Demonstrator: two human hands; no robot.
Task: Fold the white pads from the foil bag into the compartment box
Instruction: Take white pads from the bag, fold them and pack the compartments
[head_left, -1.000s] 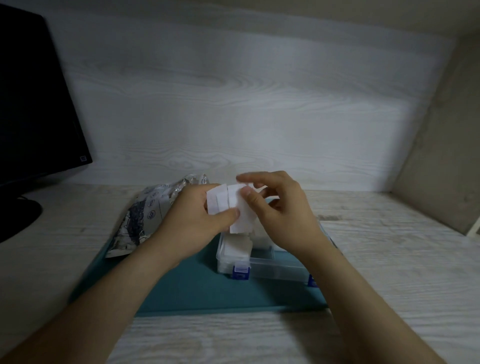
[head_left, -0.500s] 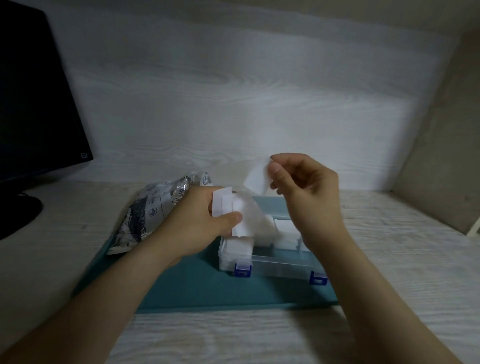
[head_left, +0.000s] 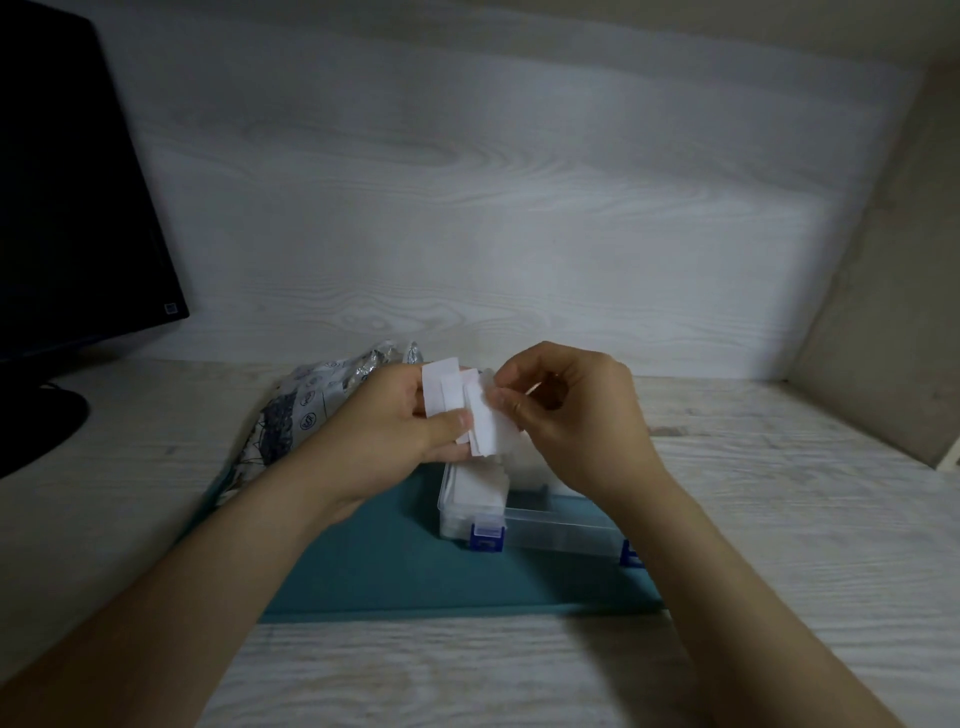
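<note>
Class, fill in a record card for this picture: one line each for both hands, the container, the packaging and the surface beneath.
Left hand: grips fanned stack of white rectangular pads
Right hand: pinches the stack's front pad
Container: clear plastic compartment box, stored white pads in its left compartment
Packaging: crinkled silver foil bag, behind left hand
Surface: flat teal mat under the box

Both my forearms reach forward and the hands meet in the middle. My left hand grips the white pads under its thumb; my right hand pinches their right edge with curled fingers.
</note>
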